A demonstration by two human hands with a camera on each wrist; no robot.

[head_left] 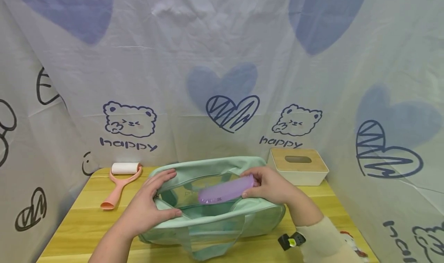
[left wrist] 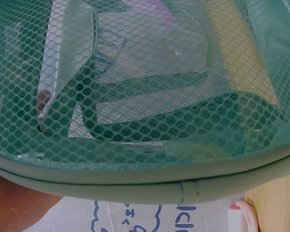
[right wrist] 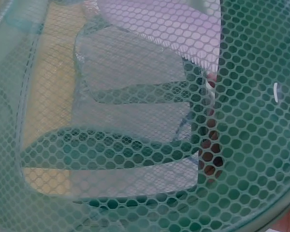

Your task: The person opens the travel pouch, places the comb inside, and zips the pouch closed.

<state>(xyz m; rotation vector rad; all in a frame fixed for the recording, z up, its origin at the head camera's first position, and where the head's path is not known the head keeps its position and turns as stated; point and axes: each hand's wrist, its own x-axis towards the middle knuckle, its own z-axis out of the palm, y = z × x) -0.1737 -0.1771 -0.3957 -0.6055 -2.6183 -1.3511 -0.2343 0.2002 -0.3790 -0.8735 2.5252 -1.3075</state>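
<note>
A mint-green mesh and clear-panelled bag (head_left: pixel 208 220) stands unzipped on the table. My left hand (head_left: pixel 147 205) rests over its left end, with fingers on the back rim and thumb on the front rim, spread across the opening. Between thumb and fingers my right hand (head_left: pixel 268 184) grips a purple comb (head_left: pixel 225 190) by its right end. The comb lies slantwise over the bag's mouth, its rounded left end lower. Through the mesh in the right wrist view, fine teeth show along the purple comb (right wrist: pixel 169 24). Green mesh (left wrist: pixel 150 111) fills most of the left wrist view.
A pink lint roller (head_left: pixel 119 184) with a white roll lies left of the bag. Behind on the right stands a white tissue box (head_left: pixel 298 172) with a wooden lid. A small red-and-white figure (head_left: pixel 352 243) is partly hidden by the right sleeve. A patterned cloth hangs behind.
</note>
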